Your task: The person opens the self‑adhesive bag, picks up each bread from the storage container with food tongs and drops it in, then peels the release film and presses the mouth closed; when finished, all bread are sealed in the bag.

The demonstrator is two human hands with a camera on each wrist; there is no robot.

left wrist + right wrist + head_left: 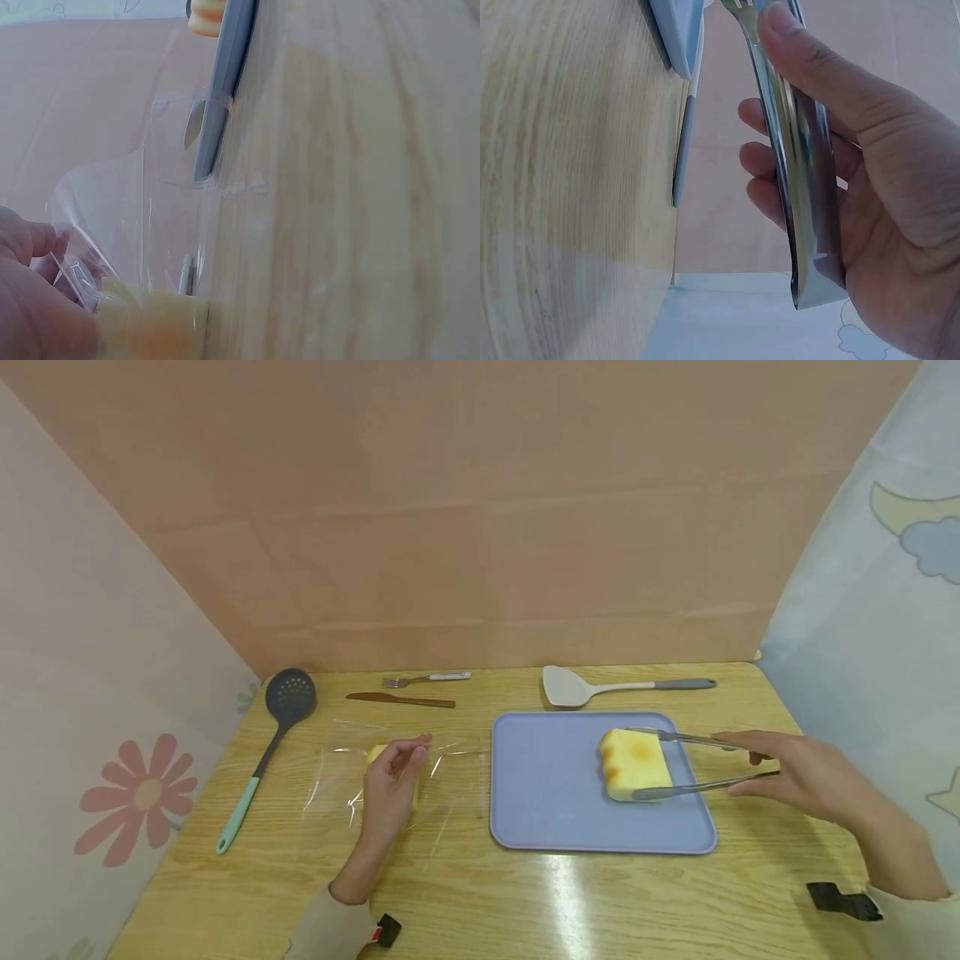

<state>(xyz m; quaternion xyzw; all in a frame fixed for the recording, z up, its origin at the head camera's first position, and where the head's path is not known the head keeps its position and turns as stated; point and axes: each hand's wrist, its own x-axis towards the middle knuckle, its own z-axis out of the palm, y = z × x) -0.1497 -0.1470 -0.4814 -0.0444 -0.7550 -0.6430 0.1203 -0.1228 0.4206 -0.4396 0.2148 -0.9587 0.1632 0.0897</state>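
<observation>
My left hand (392,785) pinches a clear plastic bag (457,768) between thumb and fingers. A piece of toy bread (154,326) lies at that bag, mostly covered by the hand in the head view; whether it is inside or under the film I cannot tell. My right hand (813,777) holds metal tongs (697,740), thumb on one arm and fingers on the other. The tong tips are at opposite sides of a yellow toy bread slice (637,760) with browned edges. That slice is over the right part of a blue-purple tray (547,785).
Left of the bag lies a slotted skimmer (291,697) with a mint handle. Behind the bag are a fork (446,677) and a brown knife (401,699). A pale spatula (567,687) lies behind the tray. Walls of cloth stand at the back and sides.
</observation>
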